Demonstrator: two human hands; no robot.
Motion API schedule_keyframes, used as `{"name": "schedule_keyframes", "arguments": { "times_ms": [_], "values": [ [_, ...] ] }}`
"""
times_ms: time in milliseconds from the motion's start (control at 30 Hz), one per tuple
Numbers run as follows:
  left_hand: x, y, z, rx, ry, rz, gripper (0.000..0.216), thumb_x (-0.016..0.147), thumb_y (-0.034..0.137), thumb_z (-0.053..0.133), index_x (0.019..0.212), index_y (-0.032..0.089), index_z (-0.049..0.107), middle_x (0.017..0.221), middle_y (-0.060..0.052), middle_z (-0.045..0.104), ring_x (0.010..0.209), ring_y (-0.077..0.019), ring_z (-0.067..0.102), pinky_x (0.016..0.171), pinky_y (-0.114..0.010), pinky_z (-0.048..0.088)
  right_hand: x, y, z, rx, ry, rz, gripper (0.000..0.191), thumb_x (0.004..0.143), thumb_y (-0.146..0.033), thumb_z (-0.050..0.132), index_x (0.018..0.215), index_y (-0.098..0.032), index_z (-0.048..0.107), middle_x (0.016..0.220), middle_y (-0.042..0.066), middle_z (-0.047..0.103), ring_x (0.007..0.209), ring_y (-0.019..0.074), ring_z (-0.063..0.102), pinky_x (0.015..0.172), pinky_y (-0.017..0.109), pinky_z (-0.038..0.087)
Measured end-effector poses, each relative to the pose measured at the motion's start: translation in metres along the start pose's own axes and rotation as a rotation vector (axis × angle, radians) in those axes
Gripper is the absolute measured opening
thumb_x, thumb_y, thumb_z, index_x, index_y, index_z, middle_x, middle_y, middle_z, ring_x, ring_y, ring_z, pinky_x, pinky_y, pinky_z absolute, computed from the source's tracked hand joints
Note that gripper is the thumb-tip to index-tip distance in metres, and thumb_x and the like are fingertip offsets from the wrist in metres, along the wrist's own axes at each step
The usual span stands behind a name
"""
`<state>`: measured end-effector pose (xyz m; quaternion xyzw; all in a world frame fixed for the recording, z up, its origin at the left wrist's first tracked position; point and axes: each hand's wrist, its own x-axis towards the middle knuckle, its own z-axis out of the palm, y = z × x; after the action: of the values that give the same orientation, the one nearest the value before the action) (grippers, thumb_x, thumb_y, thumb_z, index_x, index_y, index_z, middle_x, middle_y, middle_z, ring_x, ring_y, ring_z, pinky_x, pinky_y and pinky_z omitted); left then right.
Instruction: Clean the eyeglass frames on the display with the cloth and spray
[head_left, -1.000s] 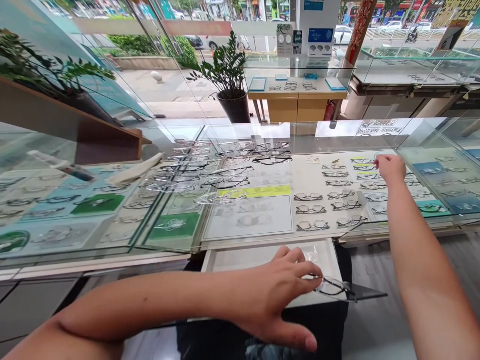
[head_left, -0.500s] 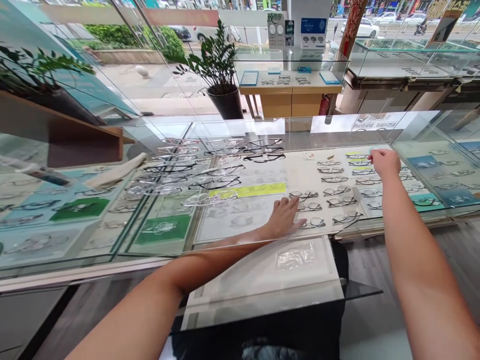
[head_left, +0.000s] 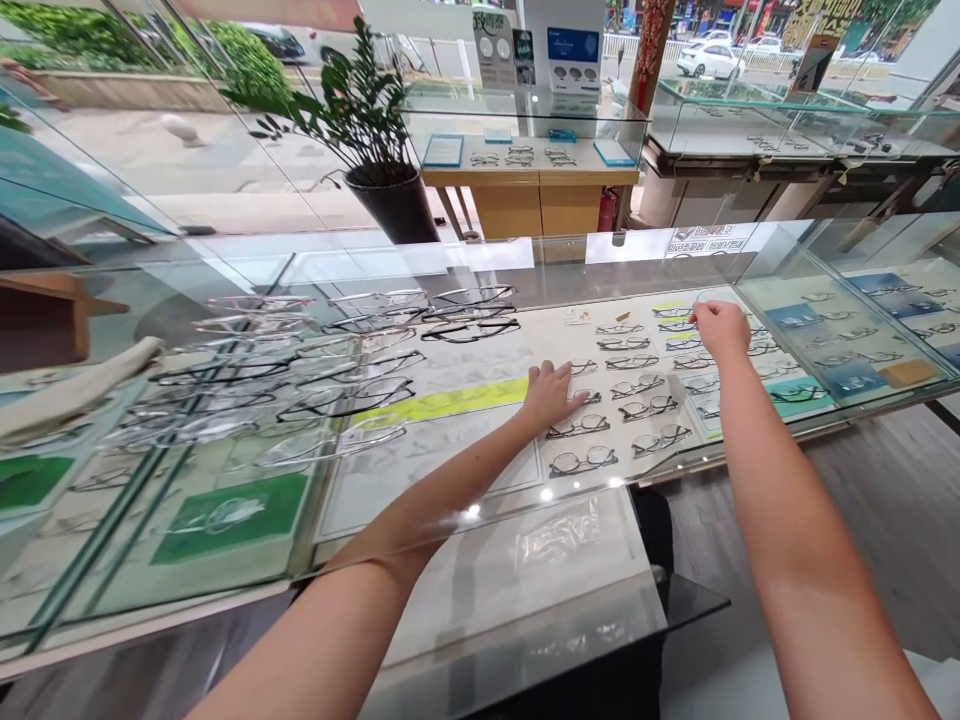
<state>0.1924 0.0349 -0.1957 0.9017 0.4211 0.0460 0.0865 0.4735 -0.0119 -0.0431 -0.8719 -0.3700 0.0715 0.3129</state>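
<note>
My left hand (head_left: 551, 395) reaches inside the glass display case, fingers bent down onto a dark-rimmed pair of eyeglasses (head_left: 583, 397) in a column of similar pairs on the white display board (head_left: 480, 445). More pairs (head_left: 583, 460) lie just in front of it. My right hand (head_left: 721, 327) rests closed on the glass top farther right, above further rows of eyeglasses (head_left: 651, 408). A faint round clear shape shows at its fingertips; I cannot make out what it is.
A white pulled-out tray (head_left: 622, 560) below the case holds a clear plastic bag (head_left: 559, 530). Several frames (head_left: 300, 375) lie across the counter's left half, beside a rolled cloth (head_left: 75, 385). A potted plant (head_left: 394, 205) and another showcase (head_left: 540, 185) stand behind.
My left hand left the pulled-out tray with a pair of eyeglasses and moved forward into the case to the column of pairs. My right hand stayed closed on the glass.
</note>
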Motion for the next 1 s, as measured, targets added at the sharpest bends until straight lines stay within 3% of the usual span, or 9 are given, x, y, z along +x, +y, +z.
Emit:
{"name": "schedule_keyframes", "arguments": {
  "times_ms": [200, 333, 400, 467, 533, 633, 800, 1000],
  "values": [
    [0.005, -0.002, 0.003, -0.018, -0.026, 0.017, 0.064, 0.102, 0.063, 0.041, 0.130, 0.012, 0.069, 0.155, -0.018, 0.058, 0.126, -0.0439, 0.048, 0.102, -0.059, 0.035, -0.002, 0.000, 0.000, -0.009, -0.005, -0.005, 0.025, 0.088, -0.031, 0.058, 0.068, -0.024, 0.072, 0.065, 0.003, 0.066, 0.070, 0.0228, 0.057, 0.070, 0.035, 0.039],
    [0.001, -0.004, -0.003, -0.036, -0.001, 0.008, 0.054, 0.100, 0.059, 0.048, 0.121, 0.015, 0.072, 0.159, -0.018, 0.054, 0.131, -0.0441, 0.046, 0.105, -0.060, 0.033, -0.004, -0.003, -0.002, 0.009, -0.015, 0.014, 0.026, 0.087, -0.031, 0.057, 0.067, -0.024, 0.072, 0.063, 0.003, 0.065, 0.068, 0.0229, 0.057, 0.068, 0.035, 0.040],
    [-0.005, -0.002, -0.008, -0.051, 0.022, -0.003, 0.042, 0.099, 0.050, 0.053, 0.114, 0.016, 0.073, 0.159, -0.019, 0.053, 0.132, -0.0442, 0.045, 0.105, -0.060, 0.033, -0.005, -0.004, -0.003, 0.005, -0.015, 0.021, 0.026, 0.086, -0.031, 0.057, 0.066, -0.024, 0.072, 0.063, 0.003, 0.066, 0.068, 0.0232, 0.058, 0.068, 0.034, 0.040],
    [-0.015, 0.003, -0.014, -0.078, 0.036, 0.000, 0.028, 0.096, 0.036, 0.057, 0.109, 0.017, 0.073, 0.146, -0.020, 0.062, 0.128, -0.0424, 0.049, 0.102, -0.059, 0.034, -0.004, -0.004, -0.003, 0.005, -0.008, 0.016, 0.026, 0.085, -0.032, 0.057, 0.066, -0.024, 0.072, 0.062, 0.003, 0.066, 0.067, 0.0233, 0.058, 0.067, 0.034, 0.040],
    [-0.029, 0.014, -0.020, -0.125, 0.022, 0.038, 0.019, 0.093, 0.025, 0.057, 0.101, 0.018, 0.073, 0.121, -0.018, 0.073, 0.117, -0.0384, 0.056, 0.098, -0.056, 0.037, -0.003, -0.003, -0.003, 0.012, -0.001, 0.009, 0.025, 0.084, -0.032, 0.057, 0.065, -0.024, 0.071, 0.061, 0.003, 0.066, 0.066, 0.0229, 0.056, 0.066, 0.034, 0.039],
    [-0.059, 0.036, -0.027, -0.231, -0.048, 0.137, 0.011, 0.090, 0.021, 0.059, 0.088, 0.020, 0.070, 0.092, -0.011, 0.076, 0.100, -0.0305, 0.063, 0.094, -0.048, 0.042, -0.002, -0.002, -0.003, 0.018, -0.004, 0.015, 0.025, 0.083, -0.032, 0.057, 0.065, -0.024, 0.071, 0.062, 0.003, 0.066, 0.064, 0.0222, 0.055, 0.066, 0.034, 0.039],
    [-0.119, 0.069, -0.044, -0.433, -0.216, 0.272, 0.007, 0.080, 0.019, 0.069, 0.075, 0.021, 0.065, 0.074, 0.000, 0.072, 0.076, -0.0177, 0.064, 0.083, -0.032, 0.047, 0.001, -0.001, -0.004, 0.028, -0.003, 0.009, 0.024, 0.083, -0.032, 0.058, 0.065, -0.024, 0.071, 0.060, 0.003, 0.064, 0.064, 0.0227, 0.055, 0.067, 0.035, 0.040],
    [-0.176, 0.085, -0.096, -1.115, -0.519, 0.160, 0.010, 0.073, 0.019, 0.076, 0.068, 0.019, 0.067, 0.067, 0.002, 0.065, 0.070, -0.0147, 0.059, 0.066, -0.027, 0.045, 0.003, -0.001, -0.005, 0.008, -0.011, 0.033, 0.023, 0.084, -0.031, 0.057, 0.067, -0.024, 0.072, 0.062, 0.003, 0.062, 0.065, 0.0230, 0.054, 0.070, 0.037, 0.041]
  ]
}}
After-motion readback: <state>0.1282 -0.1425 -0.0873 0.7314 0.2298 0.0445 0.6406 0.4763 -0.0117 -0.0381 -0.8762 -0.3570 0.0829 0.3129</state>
